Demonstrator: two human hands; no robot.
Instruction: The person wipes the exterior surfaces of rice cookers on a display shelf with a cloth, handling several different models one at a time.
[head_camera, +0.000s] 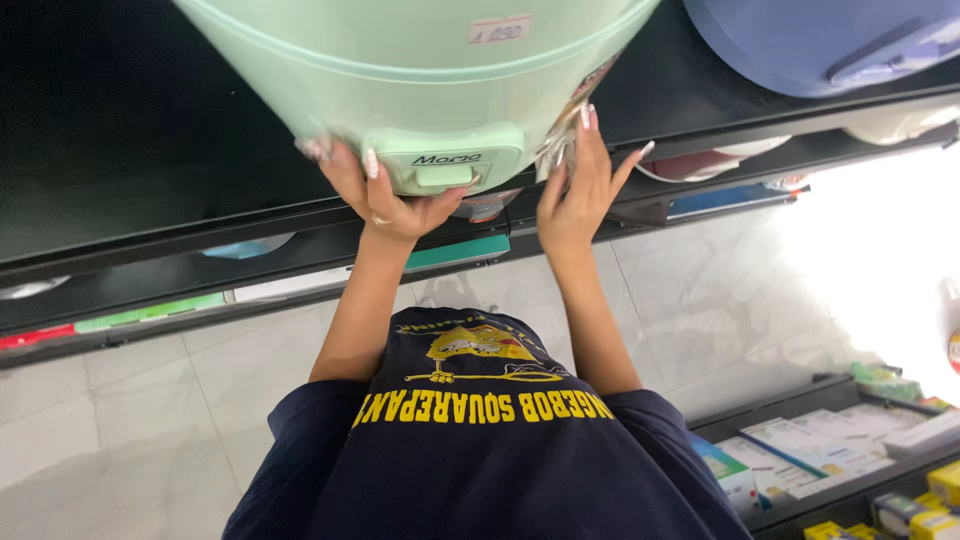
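Two hands press on a mint-green plastic bin (420, 70) at frame top-center: left hand (385, 195) grips its latch, right hand (580, 185) lies flat w/ fingers spread, above black shelf (130, 150), upper left.

- The single head-worn camera looked steeply down the wearer's own front, past both raised arms, to a tiled floor (150, 420).
- It sat close beneath black shelving (150, 150) filling the frame's upper half.
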